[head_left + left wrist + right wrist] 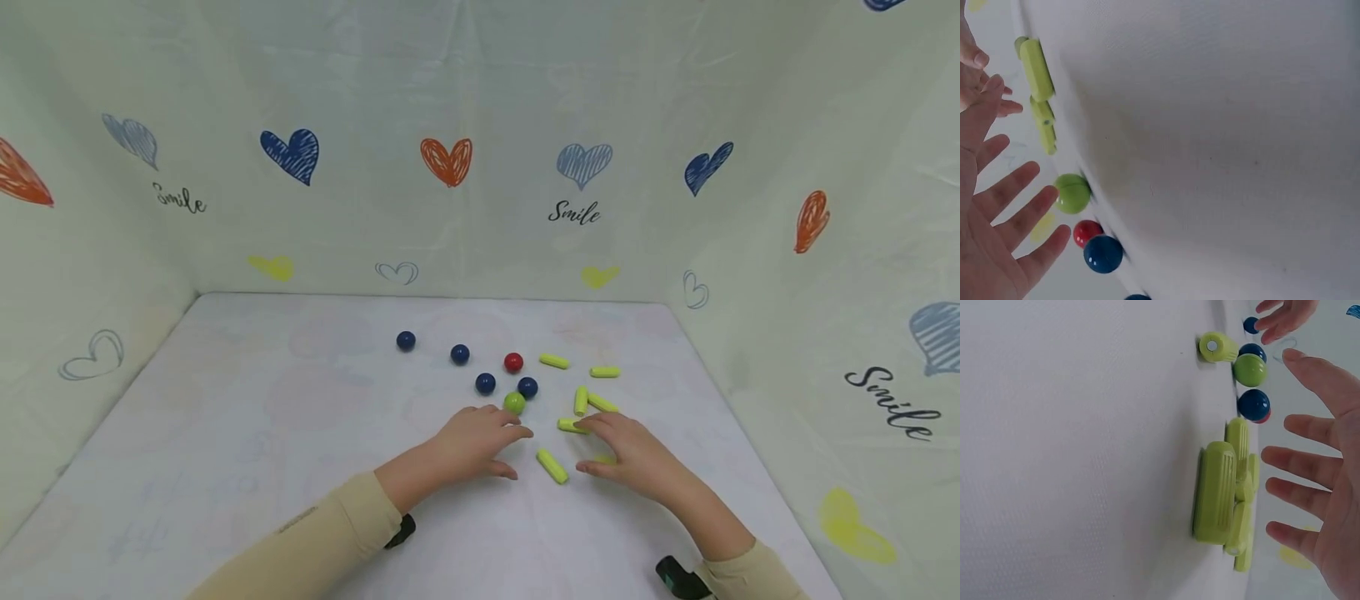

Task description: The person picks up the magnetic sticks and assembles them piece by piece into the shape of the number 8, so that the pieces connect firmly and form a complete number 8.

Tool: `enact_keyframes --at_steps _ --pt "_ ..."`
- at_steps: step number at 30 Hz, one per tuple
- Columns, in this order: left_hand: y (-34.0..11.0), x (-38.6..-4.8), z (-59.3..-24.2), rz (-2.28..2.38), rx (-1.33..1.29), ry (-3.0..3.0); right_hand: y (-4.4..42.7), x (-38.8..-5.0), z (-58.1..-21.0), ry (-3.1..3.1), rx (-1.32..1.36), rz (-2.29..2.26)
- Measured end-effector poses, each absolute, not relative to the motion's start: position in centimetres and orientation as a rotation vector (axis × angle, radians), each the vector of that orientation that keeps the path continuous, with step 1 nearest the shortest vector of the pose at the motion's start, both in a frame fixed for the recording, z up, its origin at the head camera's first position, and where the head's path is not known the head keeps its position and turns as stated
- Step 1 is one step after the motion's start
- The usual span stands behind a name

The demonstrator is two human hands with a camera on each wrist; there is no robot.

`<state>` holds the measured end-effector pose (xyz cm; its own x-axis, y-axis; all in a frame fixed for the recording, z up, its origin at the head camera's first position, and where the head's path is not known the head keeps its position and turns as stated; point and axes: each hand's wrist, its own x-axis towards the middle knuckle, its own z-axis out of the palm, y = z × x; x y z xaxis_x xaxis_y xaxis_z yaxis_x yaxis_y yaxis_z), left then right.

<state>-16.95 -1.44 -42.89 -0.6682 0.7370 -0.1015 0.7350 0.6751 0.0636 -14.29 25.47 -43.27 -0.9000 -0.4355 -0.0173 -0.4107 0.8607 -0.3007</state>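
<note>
My left hand (pixel 476 443) hovers with its fingers spread, just in front of a glossy green ball (pixel 514 403). A red ball (pixel 513 362) and several dark blue balls (pixel 485 383) lie beyond it. My right hand (pixel 633 454) is over a loose group of short yellow-green ribbed sticks (pixel 581 401), partly covering some of them. Between the two hands lies another ribbed stick (pixel 552 467). Both wrist views show straight, parted fingers (pixel 1019 187) (pixel 1304 464) with nothing held; contact with the nearest stick under the right hand cannot be told.
A white-covered table (pixel 247 433) carries everything. Hanging sheets (pixel 360 217) printed with hearts and "Smile" stand along its back and sides. More yellow-green sticks (pixel 554 361) lie at the back right, and one blue ball (pixel 406 340) sits farthest left.
</note>
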Motion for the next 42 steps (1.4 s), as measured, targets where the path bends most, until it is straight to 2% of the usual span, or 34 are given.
enact_keyframes --at_steps 17,42 --pt "2.2 -18.2 -43.6 0.15 1.201 2.672 25.2 -14.4 -43.8 2.848 -0.67 -0.463" --pt "3.8 -19.6 -44.7 0.097 1.355 2.621 25.5 -14.7 -44.1 2.876 -0.801 -0.421"
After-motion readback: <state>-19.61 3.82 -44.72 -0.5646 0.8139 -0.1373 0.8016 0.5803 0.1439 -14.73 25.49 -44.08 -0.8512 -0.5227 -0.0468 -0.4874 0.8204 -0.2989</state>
